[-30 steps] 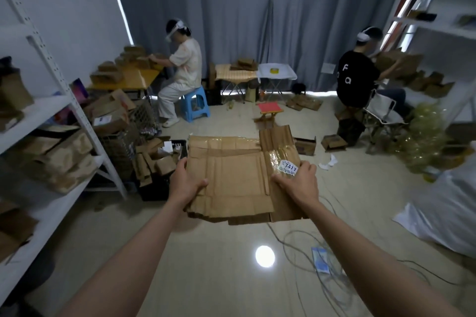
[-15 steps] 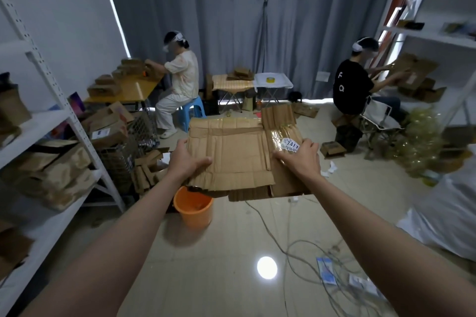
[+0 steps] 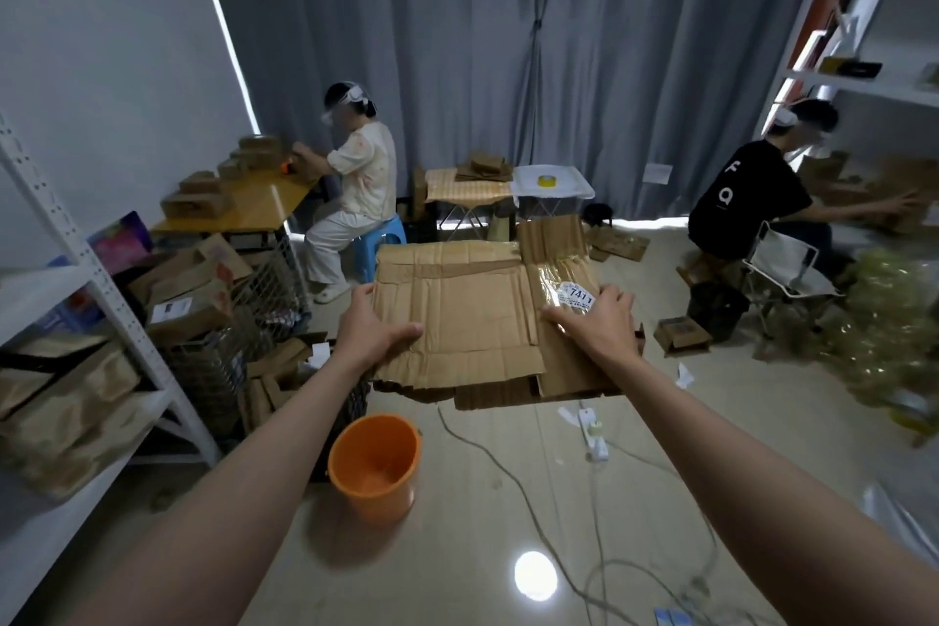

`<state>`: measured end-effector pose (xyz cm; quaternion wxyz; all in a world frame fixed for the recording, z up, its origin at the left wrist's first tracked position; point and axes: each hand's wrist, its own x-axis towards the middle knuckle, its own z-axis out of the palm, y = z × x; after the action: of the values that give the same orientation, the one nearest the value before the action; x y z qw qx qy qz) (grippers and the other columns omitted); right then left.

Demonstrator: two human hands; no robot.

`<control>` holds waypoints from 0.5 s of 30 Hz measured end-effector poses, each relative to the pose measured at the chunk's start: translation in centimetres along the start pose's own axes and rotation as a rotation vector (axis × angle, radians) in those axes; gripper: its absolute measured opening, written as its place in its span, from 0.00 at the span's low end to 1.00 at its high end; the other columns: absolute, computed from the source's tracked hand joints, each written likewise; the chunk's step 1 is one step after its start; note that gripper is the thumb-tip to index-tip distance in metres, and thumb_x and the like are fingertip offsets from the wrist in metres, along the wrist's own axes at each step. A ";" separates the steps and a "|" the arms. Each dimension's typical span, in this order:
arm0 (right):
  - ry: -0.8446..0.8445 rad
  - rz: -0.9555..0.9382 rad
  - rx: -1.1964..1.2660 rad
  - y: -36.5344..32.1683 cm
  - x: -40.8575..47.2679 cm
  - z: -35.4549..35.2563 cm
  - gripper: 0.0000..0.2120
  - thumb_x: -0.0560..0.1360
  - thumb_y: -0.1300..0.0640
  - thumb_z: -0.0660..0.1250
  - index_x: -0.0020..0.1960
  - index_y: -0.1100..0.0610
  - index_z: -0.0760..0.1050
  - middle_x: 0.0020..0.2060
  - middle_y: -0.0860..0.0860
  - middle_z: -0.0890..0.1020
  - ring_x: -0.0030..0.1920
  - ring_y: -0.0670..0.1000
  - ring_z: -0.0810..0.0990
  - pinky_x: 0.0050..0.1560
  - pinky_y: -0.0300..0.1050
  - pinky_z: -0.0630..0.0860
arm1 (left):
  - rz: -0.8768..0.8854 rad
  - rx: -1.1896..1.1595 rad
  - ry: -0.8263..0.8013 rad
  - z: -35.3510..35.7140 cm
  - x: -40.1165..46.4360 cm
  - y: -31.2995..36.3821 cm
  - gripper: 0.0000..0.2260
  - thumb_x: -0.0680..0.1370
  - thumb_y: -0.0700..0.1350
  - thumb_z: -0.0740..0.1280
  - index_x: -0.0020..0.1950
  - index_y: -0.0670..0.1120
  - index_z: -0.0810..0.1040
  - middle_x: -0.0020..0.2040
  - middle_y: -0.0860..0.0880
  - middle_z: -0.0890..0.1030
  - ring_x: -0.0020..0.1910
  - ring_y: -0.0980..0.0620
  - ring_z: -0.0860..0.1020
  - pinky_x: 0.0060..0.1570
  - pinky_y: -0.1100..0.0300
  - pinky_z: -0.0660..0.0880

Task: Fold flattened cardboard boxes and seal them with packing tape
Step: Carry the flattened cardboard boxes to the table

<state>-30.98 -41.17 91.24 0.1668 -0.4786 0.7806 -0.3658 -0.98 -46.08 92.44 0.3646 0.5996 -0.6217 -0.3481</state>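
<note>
I carry a stack of flattened brown cardboard boxes (image 3: 472,315) level in front of me, above the floor. My left hand (image 3: 373,328) grips the stack's left edge, thumb on top. My right hand (image 3: 597,320) grips the right side, thumb on top beside a white label marked 7411 (image 3: 576,296) under clear tape. A roll of yellow packing tape (image 3: 548,180) lies on the white folding table (image 3: 576,191) by the curtain.
An orange bucket (image 3: 375,465) stands on the floor below the stack. Cables and a power strip (image 3: 595,435) cross the floor. White shelving with boxes (image 3: 66,402) fills the left. Two seated people work, one back left (image 3: 355,188), one at right (image 3: 742,198).
The stack has risen with both hands still holding it, and my view has moved forward; the orange bucket now shows fully below the stack.
</note>
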 end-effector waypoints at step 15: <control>-0.023 0.017 0.010 -2.0 23.8 7.8 0.48 0.66 0.32 0.73 0.74 0.59 0.60 0.67 0.58 0.66 0.65 0.60 0.72 0.62 0.62 0.75 | -0.016 0.062 -0.009 5.0 24.3 0.4 0.42 0.68 0.48 0.80 0.76 0.45 0.61 0.71 0.43 0.71 0.68 0.43 0.71 0.63 0.48 0.71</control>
<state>-36.50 -65.60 89.54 0.1813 -0.4753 0.7808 -0.3626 -5.90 -70.38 91.17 0.3403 0.6139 -0.6290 -0.3343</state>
